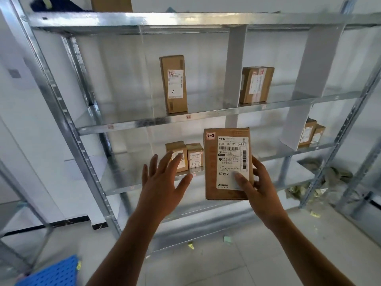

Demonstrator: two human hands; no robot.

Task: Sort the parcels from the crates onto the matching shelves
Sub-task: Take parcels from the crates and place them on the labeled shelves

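My right hand (259, 188) grips a brown cardboard parcel (214, 182) upright in front of the metal shelf rack (144, 122), thumb on its white label. A red-edged tag at its top left reads 1-2. My left hand (162, 182) hovers just left of the parcel with fingers spread, apart from it and holding nothing. On the middle shelf stands a tall parcel marked 1-2 (174, 83), with another box (256, 84) in the bay to its right.
Two small boxes (185, 154) sit on the lower shelf behind my left hand, and two more (311, 133) at the right. White dividers (235, 65) split the shelves. A blue perforated crate (53, 273) lies at bottom left. Crumpled wrapping (321, 178) litters the floor at the right.
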